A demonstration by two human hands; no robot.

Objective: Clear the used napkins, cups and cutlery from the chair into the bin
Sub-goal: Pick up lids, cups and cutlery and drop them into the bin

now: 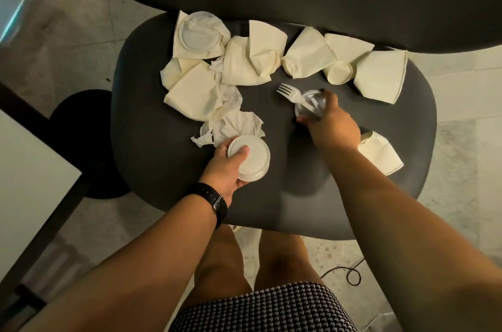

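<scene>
Bare knees and a checked skirt [260, 307] at the bottom of the frame, both arms reaching over a littered dark chair seat [152, 114].

The left hand [225, 168], with a black watch [214, 200] on its wrist, grips a stack of white lids [251, 159] left of centre, thumb curled over the top. The right hand [332, 122] closes its fingers around a clear plastic cup [308, 106] at centre right; a white plastic fork [289, 94] lies across the cup's mouth, tines pointing to the upper left. Cream napkins [252, 60] sprawl across the upper part of the seat, with another lid [198, 35] at upper left and a small paper cup [339, 73] on its side at upper right. A crumpled white tissue [233, 125] lies just above the left hand. One more folded napkin [380, 152] sits by the right wrist.
</scene>
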